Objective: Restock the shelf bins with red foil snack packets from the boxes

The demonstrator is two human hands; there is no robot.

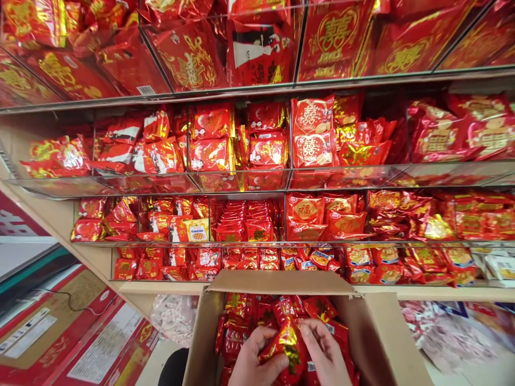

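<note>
A shiny red snack packet (290,343) with gold on it is held over an open cardboard box (372,332). My left hand (255,358) is closed on the packet's left side, its thumb lying across the front. At the packet's right edge is my right hand (325,354), its fingers curled and pinched together against the wrapper. Under and around both hands, the box holds many more red packets (235,338). Its flaps are folded outward. My wrists hide part of the contents nearest me.
Shelves (257,94) of red and gold snack packets, split by clear dividers, rise in front. The box's back flap (277,281) reaches the lowest shelf. Red cartons (108,343) lie at the left. Plastic bags (175,317) sit below the shelves on both sides.
</note>
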